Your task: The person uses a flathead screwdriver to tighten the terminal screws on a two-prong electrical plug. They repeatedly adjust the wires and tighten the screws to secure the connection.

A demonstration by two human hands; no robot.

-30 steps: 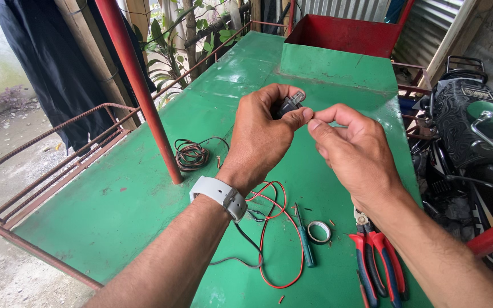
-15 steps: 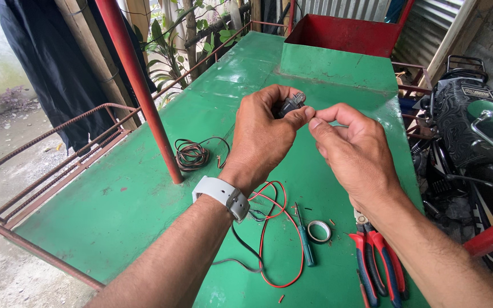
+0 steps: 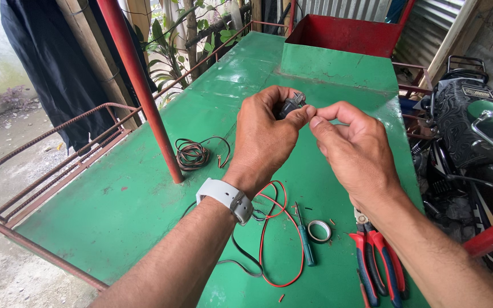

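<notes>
Lying on the green surface [image 3: 115, 211]: coiled brown wire [image 3: 191, 154], red and black wires [image 3: 269, 239], green screwdriver [image 3: 304, 242], tape roll [image 3: 319, 230], red-handled pliers [image 3: 379, 265]; beside it, red post [image 3: 144, 97], motorcycle [image 3: 475, 137].

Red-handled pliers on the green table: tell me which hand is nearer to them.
Right. The right hand is raised almost straight above the pliers; the left hand, pinching a small dark part, sits farther off to their left.

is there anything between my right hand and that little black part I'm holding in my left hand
Nothing visible. The left hand grips the small black part above the green table, and the right hand has its fingertips right beside it, with only open air between.
</notes>
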